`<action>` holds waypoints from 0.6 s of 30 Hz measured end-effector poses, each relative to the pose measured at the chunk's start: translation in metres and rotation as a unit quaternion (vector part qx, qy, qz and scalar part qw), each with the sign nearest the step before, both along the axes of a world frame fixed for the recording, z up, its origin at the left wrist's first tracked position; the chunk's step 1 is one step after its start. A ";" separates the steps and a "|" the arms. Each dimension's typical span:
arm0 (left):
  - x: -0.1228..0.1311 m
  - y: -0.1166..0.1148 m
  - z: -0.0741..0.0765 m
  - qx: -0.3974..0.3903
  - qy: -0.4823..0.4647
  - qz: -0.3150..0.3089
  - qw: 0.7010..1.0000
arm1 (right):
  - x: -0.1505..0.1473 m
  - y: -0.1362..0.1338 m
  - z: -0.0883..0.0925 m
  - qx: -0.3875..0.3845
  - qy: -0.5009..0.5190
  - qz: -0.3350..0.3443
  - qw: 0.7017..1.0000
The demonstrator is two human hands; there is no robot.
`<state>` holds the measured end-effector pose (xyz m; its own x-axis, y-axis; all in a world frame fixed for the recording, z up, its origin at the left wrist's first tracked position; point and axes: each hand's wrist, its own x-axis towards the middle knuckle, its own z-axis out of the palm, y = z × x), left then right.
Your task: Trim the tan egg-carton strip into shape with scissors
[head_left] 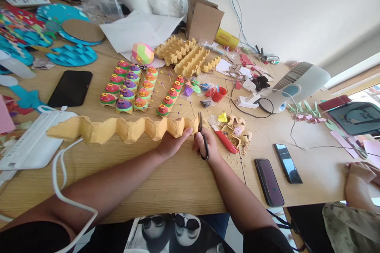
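A long yellow egg-carton strip point(130, 129) stretches across the front of the table, raised above its surface. My left hand point(173, 142) grips it near its right end, thumb on top. Black-handled scissors point(204, 142) are in my right hand point(208, 148), fingers closed round the handles, with the blades pointing up at the strip's right end. Behind the strip stand rows of painted egg-cup pieces with faces, among them a purple row point(127, 94) and a red and green row point(170, 97). Carton scraps point(237, 128) and a red object point(226, 142) lie right of my hands.
Uncut yellow carton pieces point(192, 59) lie farther back. A black phone point(70, 88) is at left, two more phones point(269, 182) at right. A white fan point(299, 85) with a cable stands at back right. Another person's hands point(360, 172) rest at the right edge.
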<state>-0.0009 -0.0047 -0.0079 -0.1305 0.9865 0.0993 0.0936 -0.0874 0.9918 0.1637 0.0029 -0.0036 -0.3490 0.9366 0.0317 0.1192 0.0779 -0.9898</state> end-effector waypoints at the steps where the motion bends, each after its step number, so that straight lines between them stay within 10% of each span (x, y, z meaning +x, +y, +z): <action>1: 0.000 0.000 0.001 0.001 0.008 0.004 1.000 | 0.001 0.000 0.001 0.003 0.002 0.007 1.000; 18: -0.009 -0.001 0.007 0.133 0.130 -0.007 0.983 | 0.006 -0.007 0.020 0.054 -0.096 0.043 0.993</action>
<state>-0.0100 -0.0058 -0.0011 -0.0529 0.9229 0.3815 0.3382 -0.3429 0.8764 0.1693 -0.0040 0.0169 -0.4368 0.8979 0.0547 0.2930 0.1995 -0.9351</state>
